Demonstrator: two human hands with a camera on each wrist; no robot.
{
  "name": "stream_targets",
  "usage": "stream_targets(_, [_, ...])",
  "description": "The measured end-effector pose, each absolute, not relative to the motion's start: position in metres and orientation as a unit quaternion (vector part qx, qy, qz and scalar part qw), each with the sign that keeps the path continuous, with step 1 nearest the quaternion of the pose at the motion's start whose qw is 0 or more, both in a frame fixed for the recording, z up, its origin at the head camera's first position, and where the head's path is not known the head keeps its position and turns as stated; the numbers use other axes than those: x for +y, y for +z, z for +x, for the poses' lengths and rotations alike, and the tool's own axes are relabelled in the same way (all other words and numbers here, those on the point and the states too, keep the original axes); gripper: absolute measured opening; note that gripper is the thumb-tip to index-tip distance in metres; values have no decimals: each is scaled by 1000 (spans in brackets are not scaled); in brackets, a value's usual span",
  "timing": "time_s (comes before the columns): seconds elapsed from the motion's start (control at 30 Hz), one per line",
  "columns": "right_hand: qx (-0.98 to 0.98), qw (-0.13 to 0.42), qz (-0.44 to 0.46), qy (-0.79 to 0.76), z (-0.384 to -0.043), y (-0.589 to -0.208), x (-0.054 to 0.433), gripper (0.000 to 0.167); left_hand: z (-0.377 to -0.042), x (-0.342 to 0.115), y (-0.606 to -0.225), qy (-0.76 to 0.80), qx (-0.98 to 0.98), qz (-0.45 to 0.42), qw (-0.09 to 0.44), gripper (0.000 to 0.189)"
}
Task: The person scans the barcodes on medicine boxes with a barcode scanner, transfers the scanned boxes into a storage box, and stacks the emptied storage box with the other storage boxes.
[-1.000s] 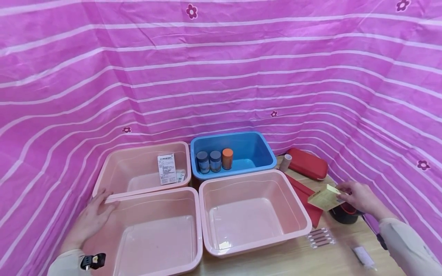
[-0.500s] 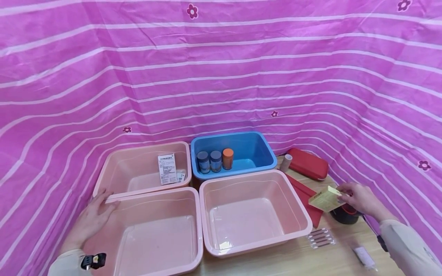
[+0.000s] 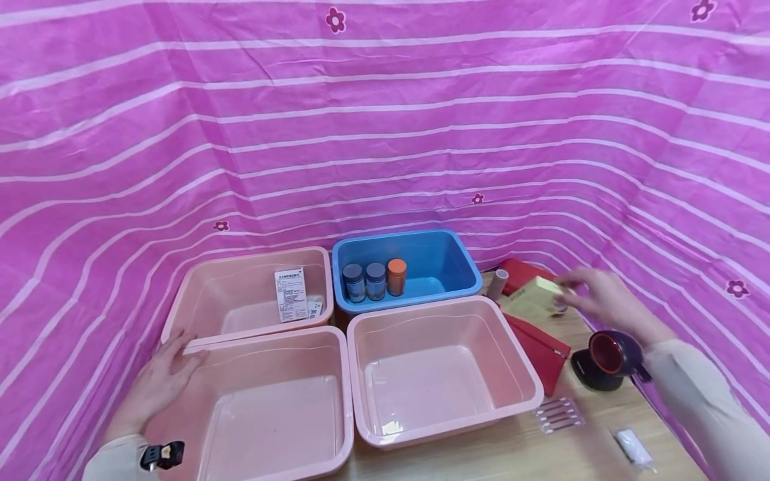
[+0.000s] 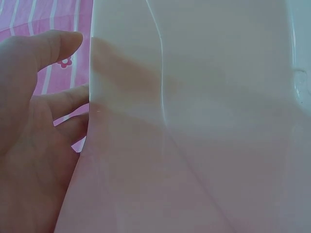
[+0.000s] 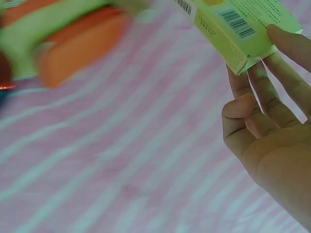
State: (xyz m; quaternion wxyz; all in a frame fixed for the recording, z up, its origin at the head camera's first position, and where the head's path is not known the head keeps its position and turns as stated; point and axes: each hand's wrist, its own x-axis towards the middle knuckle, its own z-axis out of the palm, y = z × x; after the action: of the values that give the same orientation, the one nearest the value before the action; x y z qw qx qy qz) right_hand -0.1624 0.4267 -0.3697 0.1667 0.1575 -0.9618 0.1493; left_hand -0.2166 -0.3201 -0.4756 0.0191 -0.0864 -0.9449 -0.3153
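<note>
My right hand (image 3: 607, 300) pinches a small yellow box (image 3: 533, 298) between thumb and fingers, above the table at the right. Barcodes and print show on the yellow box (image 5: 243, 26) in the right wrist view. It overlaps a red zip case (image 3: 519, 272) and a flat red pouch (image 3: 544, 351) in the head view. My left hand (image 3: 158, 381) rests at the left rim of the near-left pink bin (image 3: 345, 401), its fingers loosely extended. In the left wrist view, some fingertips of the left hand (image 4: 34, 111) are hidden behind the bin wall.
A white carton (image 3: 291, 294) stands in the far-left pink bin (image 3: 327, 267). Several capped bottles (image 3: 375, 280) stand in the blue bin (image 3: 469, 267). Another pink bin (image 3: 445, 427) is at centre. A dark cup-shaped item (image 3: 607, 357), swabs (image 3: 559, 415) and a white packet (image 3: 633, 447) lie right.
My right hand has moved away from me and slightly left with the yellow box, uncovering the dark cup-shaped item. The left hand has stayed in place.
</note>
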Motion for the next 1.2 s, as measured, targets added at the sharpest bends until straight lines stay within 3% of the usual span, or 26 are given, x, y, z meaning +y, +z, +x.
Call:
stream_targets(0.17, [-945,169,231,159,-201,-317,359,21,-216,-322,-474,-318,-944,-87,18,67])
stream_targets(0.43, [-906,79,335,245,-276,-281,215,26,-216,-324,-470,-320,-944,-81,16,68])
stream_targets(0.8, [-904,-38,357,233,-341,-318,40,24,-216,-316,-472,-329,-941,-79,15,68])
stream_targets(1.2, [-937,-85,278,194,-377,-385,-9,14,-214,-301,-471,-331,-940,-81,11,67])
